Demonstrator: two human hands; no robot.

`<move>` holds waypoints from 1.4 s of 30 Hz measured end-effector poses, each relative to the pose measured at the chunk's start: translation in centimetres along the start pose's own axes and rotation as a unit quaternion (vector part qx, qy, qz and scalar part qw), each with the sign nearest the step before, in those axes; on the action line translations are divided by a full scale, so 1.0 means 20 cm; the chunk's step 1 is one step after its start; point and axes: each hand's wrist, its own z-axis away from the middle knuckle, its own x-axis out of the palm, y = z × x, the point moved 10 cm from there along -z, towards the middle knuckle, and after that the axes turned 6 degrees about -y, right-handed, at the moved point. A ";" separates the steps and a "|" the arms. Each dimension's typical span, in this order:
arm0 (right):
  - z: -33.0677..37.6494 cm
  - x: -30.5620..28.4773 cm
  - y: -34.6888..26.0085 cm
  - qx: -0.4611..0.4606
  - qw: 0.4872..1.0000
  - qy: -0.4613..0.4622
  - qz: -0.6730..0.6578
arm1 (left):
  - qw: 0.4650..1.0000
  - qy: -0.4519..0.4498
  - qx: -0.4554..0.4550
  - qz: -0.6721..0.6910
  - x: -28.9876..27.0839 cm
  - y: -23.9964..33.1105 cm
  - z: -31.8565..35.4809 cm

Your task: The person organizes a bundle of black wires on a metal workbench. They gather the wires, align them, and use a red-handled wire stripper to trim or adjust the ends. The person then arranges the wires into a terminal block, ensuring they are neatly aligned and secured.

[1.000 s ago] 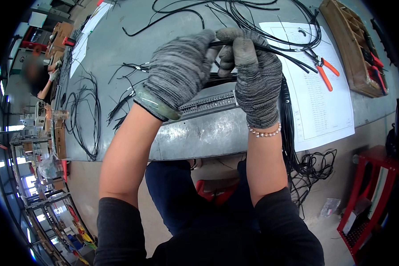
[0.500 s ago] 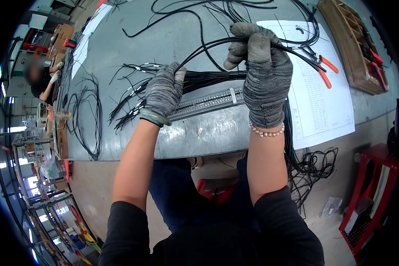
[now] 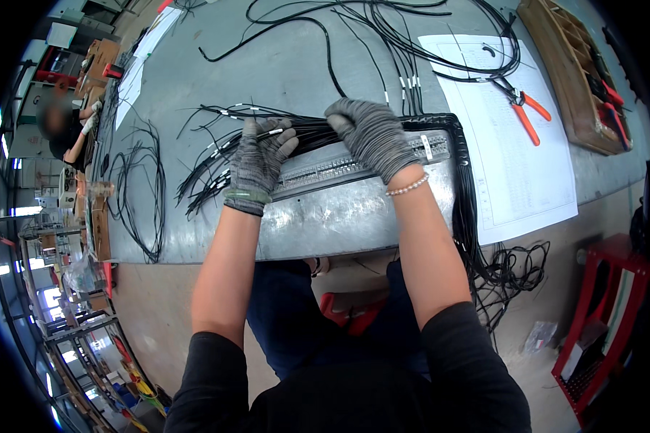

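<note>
A bundle of thin black wires (image 3: 314, 130) runs across the metal table, with white marker sleeves near its spread left ends. My left hand (image 3: 256, 162), in a grey knit glove, is turned palm up at those ends. A wire with a white sleeve lies across its loosely curled fingers. Farther right, my gloved right hand (image 3: 372, 137) closes over the top of the bundle, palm down; its fingertips are partly hidden. Just below both hands lies a grey strip with rows of small metal terminals (image 3: 325, 169). Past its right end, the bundle bends down over the table's front edge.
Orange-handled pliers (image 3: 525, 119) lie on a printed sheet (image 3: 516, 173) at the right. Beyond it stands a wooden tool box (image 3: 574, 68). Loose black wire coils (image 3: 141, 195) lie at left. A red stool (image 3: 603, 317) stands on the floor. Another person works at far left.
My right hand has come down and left from its raised place, and the wires it held up now lie lower. My left hand has turned from palm down to palm up.
</note>
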 end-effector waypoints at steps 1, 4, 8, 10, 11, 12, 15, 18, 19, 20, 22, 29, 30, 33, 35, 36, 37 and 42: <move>-0.01 0.05 -0.02 -0.013 1.000 -0.008 0.012 | 1.000 -0.006 -0.008 0.022 -0.01 -0.01 0.01; -0.02 0.16 -0.10 -0.082 0.996 0.009 0.020 | 0.991 -0.131 0.002 -0.006 0.03 0.02 0.03; 0.00 0.22 -0.26 -0.177 0.984 0.033 -0.012 | 0.984 -0.084 0.089 -0.130 0.09 0.10 0.07; 0.01 0.26 -0.32 -0.193 0.981 0.030 -0.025 | 0.979 -0.078 0.093 -0.165 0.11 0.11 0.07; 0.02 0.27 -0.36 -0.203 0.978 0.026 -0.032 | 0.973 -0.070 0.106 -0.194 0.11 0.12 0.08; 0.02 0.27 -0.38 -0.207 0.978 0.038 -0.008 | 0.966 -0.062 0.119 -0.223 0.12 0.13 0.08; 0.02 0.28 -0.42 -0.220 0.969 0.091 0.065 | 0.951 -0.063 0.143 -0.267 0.19 0.18 0.13; 0.00 0.30 -0.40 -0.199 0.972 0.046 0.112 | 0.946 -0.052 0.149 -0.284 0.21 0.17 0.14; -0.01 0.29 -0.37 -0.166 0.978 0.030 0.123 | 0.943 -0.061 0.134 -0.298 0.24 0.17 0.16; -0.01 0.29 -0.35 -0.158 0.978 0.031 0.132 | 0.939 -0.072 0.130 -0.309 0.26 0.17 0.16; -0.02 0.30 -0.32 -0.146 0.977 0.033 0.149 | 0.930 -0.093 0.132 -0.331 0.27 0.18 0.16; -0.03 0.22 -0.24 -0.099 0.993 0.048 0.037 | 0.848 -0.182 0.198 -0.456 0.32 0.27 0.27; -0.03 0.18 -0.21 -0.091 0.994 0.063 0.002 | 0.778 -0.192 0.181 -0.570 0.29 0.28 0.24; -0.04 0.11 -0.16 -0.100 0.985 0.129 -0.060 | 0.714 -0.155 0.148 -0.666 0.20 0.34 0.18; -0.04 0.04 -0.13 -0.092 0.981 0.157 -0.070 | 0.639 -0.126 0.194 -0.734 0.27 0.40 0.12; -0.05 0.03 -0.08 -0.069 0.980 0.147 -0.114 | 0.625 -0.142 0.212 -0.738 0.31 0.37 0.08; -0.06 0.02 -0.01 -0.047 0.977 0.137 -0.156 | 0.610 -0.156 0.234 -0.741 0.35 0.32 0.02; -0.02 -0.04 0.20 0.048 0.922 0.120 -0.364 | 0.541 -0.246 0.142 -0.792 0.53 0.02 -0.19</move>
